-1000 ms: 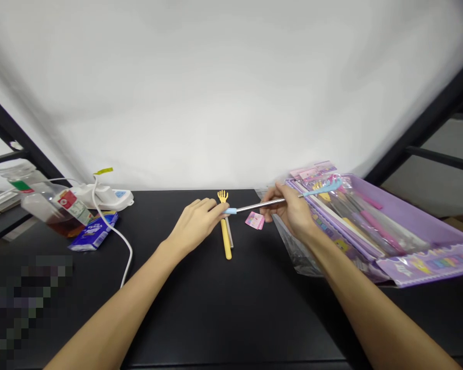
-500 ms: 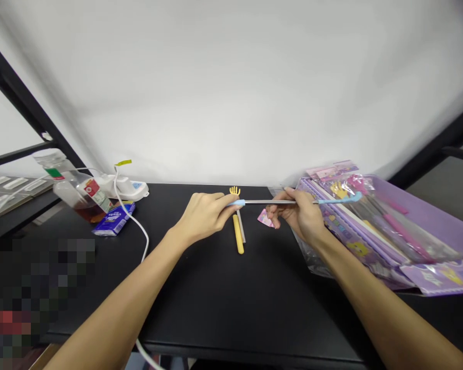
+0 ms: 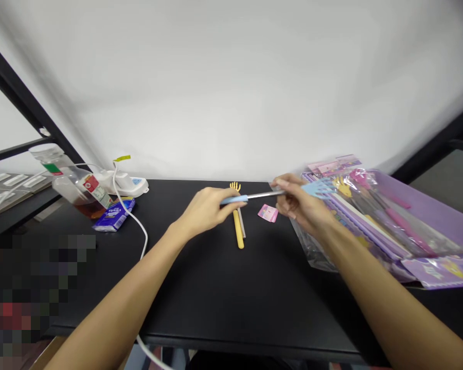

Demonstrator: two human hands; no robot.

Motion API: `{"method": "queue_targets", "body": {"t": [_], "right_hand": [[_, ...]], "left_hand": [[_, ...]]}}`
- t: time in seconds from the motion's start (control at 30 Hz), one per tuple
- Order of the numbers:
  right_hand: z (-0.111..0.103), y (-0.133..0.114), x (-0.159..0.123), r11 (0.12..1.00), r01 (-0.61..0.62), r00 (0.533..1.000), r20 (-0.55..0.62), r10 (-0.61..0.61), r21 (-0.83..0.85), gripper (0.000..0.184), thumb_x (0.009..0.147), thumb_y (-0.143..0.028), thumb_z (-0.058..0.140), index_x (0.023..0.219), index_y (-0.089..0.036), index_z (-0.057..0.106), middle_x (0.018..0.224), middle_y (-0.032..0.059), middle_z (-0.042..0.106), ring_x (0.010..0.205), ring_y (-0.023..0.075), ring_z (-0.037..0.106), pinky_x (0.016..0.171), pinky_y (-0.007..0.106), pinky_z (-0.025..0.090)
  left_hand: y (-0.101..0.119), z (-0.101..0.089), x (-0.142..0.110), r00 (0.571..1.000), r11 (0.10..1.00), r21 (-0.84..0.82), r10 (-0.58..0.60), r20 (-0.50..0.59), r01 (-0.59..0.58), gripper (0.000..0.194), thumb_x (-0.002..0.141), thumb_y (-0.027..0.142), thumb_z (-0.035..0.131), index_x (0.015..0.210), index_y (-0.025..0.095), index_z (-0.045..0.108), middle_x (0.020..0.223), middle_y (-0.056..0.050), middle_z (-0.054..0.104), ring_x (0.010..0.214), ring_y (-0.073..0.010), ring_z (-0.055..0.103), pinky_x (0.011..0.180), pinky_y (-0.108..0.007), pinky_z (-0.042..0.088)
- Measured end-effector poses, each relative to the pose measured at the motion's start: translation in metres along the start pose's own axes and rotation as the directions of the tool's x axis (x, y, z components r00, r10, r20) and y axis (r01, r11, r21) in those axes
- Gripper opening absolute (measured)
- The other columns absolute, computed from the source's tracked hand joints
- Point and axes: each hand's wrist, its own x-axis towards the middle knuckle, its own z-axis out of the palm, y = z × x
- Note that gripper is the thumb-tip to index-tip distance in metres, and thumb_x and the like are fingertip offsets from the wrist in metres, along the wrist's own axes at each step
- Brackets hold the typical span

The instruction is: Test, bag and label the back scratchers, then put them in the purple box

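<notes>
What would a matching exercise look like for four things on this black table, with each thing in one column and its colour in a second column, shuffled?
Things:
1. Back scratcher held by the left hand and right hand, at its head and grip
2. Back scratcher lying on the table
3. Small card
4. Packet beside the bottle

Colours:
A. Pink
B. Dark blue
C. Light blue
D. Yellow

Pairs: 1-C, 2-D, 3-A, 4-B
</notes>
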Motion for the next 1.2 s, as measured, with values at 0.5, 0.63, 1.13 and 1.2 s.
{"method": "queue_targets", "body": {"t": [0.5,0.63,1.13,1.2], "right_hand": [[-0.036,-0.007,-0.002,0.858,0.175,0.973,0.218,-0.076,-0.482,0.031,0.084,-0.047,0.073,0.076,-0.018,0.072,0.066,0.0043,0.072,0.054,0.0160,0.066,0.055,0.029,0.055],[-0.033,-0.002,-0.002,0.835,0.222,0.959,0.269,-0.092,-0.504,0.025,0.088,-0.042,0.069,0.082,-0.018,0.076,0.070,0.0049,0.074,0.060,0.0183,0.069,0.059,0.030,0.056],[-0.008,0.005,-0.008,0.648,0.469,0.876,0.406,-0.259,-0.600,0.020,0.094,-0.026,0.060,0.084,-0.022,0.076,0.067,0.0010,0.071,0.060,0.0155,0.066,0.060,0.027,0.050],[-0.008,0.004,-0.009,0.634,0.476,0.872,0.423,-0.248,-0.610,0.021,0.095,-0.026,0.059,0.083,-0.021,0.076,0.067,0.0011,0.071,0.060,0.0150,0.065,0.060,0.027,0.049]], "left_hand": [[-0.019,-0.004,-0.005,0.983,0.958,0.223,0.185,0.010,-0.183,0.033,0.103,0.039,0.049,0.102,0.020,0.075,0.076,-0.003,0.067,0.063,-0.0134,0.058,0.062,-0.026,0.040],[-0.011,-0.007,-0.003,0.988,0.972,0.177,0.142,0.064,-0.151,0.031,0.101,0.037,0.051,0.099,0.019,0.076,0.078,-0.004,0.071,0.064,-0.0146,0.060,0.063,-0.026,0.041],[-0.003,-0.018,0.000,0.912,0.932,-0.257,-0.142,0.386,0.254,0.041,0.094,0.048,0.054,0.074,0.014,0.068,0.056,0.004,0.042,0.049,-0.0075,0.029,0.045,-0.023,0.023],[-0.006,-0.015,0.000,0.883,0.888,-0.336,-0.144,0.446,0.315,0.044,0.095,0.051,0.054,0.075,0.014,0.066,0.055,0.004,0.039,0.048,-0.0071,0.028,0.045,-0.022,0.022]]}}
